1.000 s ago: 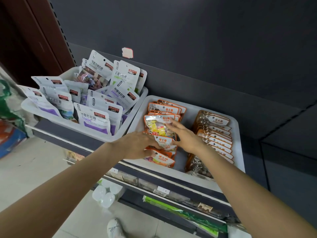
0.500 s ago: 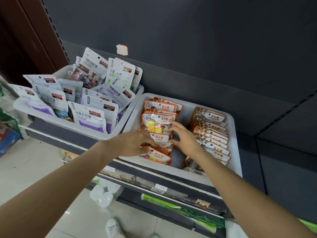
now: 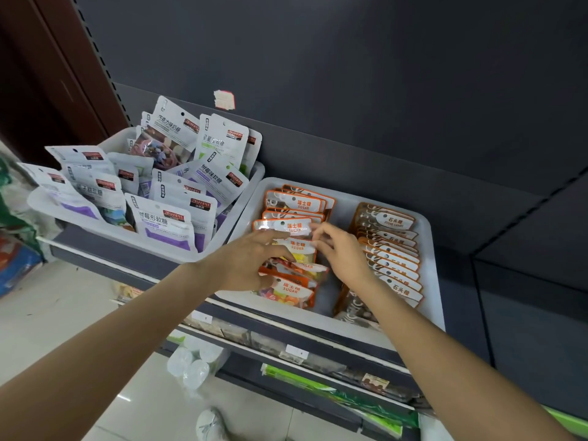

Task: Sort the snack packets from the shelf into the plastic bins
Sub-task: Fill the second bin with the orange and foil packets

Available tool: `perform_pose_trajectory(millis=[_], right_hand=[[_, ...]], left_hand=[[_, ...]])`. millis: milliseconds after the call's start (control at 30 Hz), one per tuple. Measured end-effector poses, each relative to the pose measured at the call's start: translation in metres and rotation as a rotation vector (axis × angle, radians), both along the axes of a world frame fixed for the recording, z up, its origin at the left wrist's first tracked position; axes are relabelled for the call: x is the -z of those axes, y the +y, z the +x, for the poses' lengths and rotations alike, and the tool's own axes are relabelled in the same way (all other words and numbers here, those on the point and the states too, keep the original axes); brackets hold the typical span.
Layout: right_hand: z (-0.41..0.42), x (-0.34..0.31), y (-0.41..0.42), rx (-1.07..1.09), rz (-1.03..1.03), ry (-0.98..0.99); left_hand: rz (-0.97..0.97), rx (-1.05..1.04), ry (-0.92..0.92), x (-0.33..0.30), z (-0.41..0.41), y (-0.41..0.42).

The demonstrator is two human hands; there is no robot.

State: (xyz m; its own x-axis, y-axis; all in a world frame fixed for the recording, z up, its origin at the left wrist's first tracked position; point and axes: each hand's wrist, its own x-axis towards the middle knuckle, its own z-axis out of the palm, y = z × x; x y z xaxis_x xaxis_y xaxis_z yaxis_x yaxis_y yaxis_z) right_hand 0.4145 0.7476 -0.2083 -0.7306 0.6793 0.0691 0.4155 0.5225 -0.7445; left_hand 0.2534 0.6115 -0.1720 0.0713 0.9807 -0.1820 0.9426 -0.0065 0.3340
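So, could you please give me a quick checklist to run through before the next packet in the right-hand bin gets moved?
1. Both hands over the orange packet row: ok. Left hand and right hand are at the orange packets.
2. A packet firmly gripped: cannot tell; fingertips touch the packets, but no closed grip shows.
3. Orange row tidy: not ok; the front packets lie skewed and overlapping.
4. Brown packets in an even row: ok.
5. Orange and brown rows apart: ok; bare floor of the right bin shows between them.
6. White packets contained in the left bin: ok.
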Motion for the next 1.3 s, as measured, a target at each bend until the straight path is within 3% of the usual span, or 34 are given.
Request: perform_pose_trajectory(millis=[133,200,333,500,633,733,867,1300], right_hand=[[0.003,-0.009,-0.002,-0.039,-0.089,0.006],[0.005,-0.013,-0.002,-0.09,-0.13,-0.028],[0.004,-0.014,-0.004,-0.17,-0.31,-0.037],[0.003,-0.016,-0.002,-0.119,-0.38,-0.009],[0.005,-0.015,0.003,0.053,-0.237,-0.016],[0.008,-0.007,0.003,0.098,-0.06,-0.191],[0.011,0.017,-0.004,0.084,0.005,-0.399],[0.002,0.037,0.003,0.137,-0.095,-0.459]], left_hand=[[-0.072,-0.022,0.081,-0.004,0.008,0.013],[-0.017,-0.033,0.116,-0.001,0.007,0.012],[-0.048,-0.135,-0.049,0.0,0.009,0.007],[-0.085,-0.039,0.108,-0.004,0.007,0.009],[-0.144,-0.096,0.154,-0.002,0.004,0.009],[-0.176,-0.16,0.171,0.003,0.0,0.014],[-0.159,-0.219,0.257,0.006,0.003,0.024],[-0.134,-0.199,0.442,0.006,-0.008,0.033]])
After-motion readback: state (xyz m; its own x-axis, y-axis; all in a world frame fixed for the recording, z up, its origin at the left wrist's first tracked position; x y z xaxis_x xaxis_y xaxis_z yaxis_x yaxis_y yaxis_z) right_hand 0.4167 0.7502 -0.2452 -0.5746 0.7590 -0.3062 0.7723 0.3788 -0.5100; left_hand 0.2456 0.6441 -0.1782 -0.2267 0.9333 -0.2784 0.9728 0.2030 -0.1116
